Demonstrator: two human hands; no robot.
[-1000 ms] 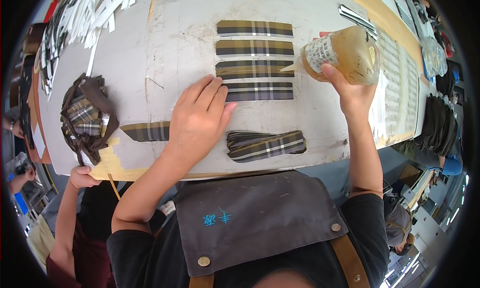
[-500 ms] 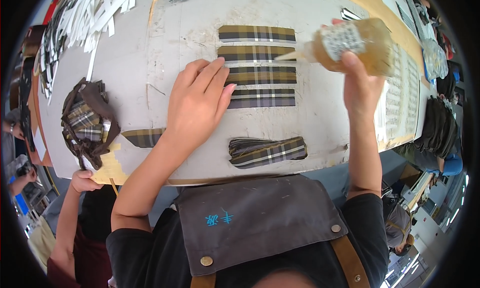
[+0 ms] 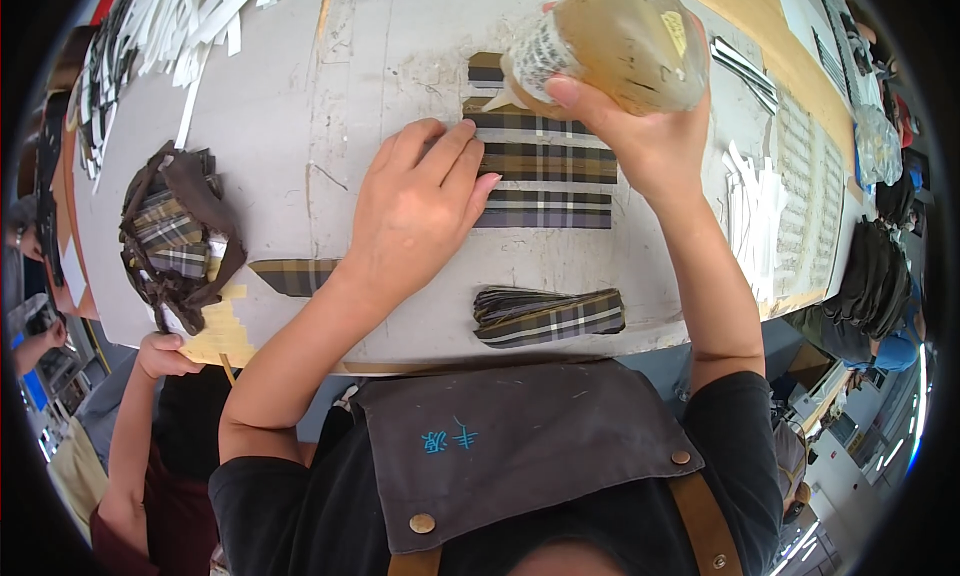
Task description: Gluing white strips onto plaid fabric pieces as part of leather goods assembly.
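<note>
Several plaid fabric strips [image 3: 555, 164] in brown, grey and white lie in a row, one above another, on the table. My left hand [image 3: 415, 191] is open and palm down, its fingertips at the left end of the second strip from the top. My right hand [image 3: 655, 141] grips a squeeze bottle [image 3: 625, 56] of yellowish liquid, tilted with its pale pointed nozzle [image 3: 498, 103] at that strip, near my left fingertips. I cannot tell whether the nozzle touches the fabric. The bottle and right hand hide parts of the upper strips.
Nearer me is a stack of plaid strips [image 3: 550, 318]; a single strip [image 3: 295, 276] lies by my left forearm. A dark cloth bundle [image 3: 180, 236] sits at left, beside another person's hand [image 3: 168, 357]. White strips [image 3: 215, 21] and more white strips [image 3: 752, 211] lie at the sides.
My right hand has brought the bottle leftward, and its nozzle has gone from the strip's right end to its left end. The view has shifted slightly; my left hand stays at the strip.
</note>
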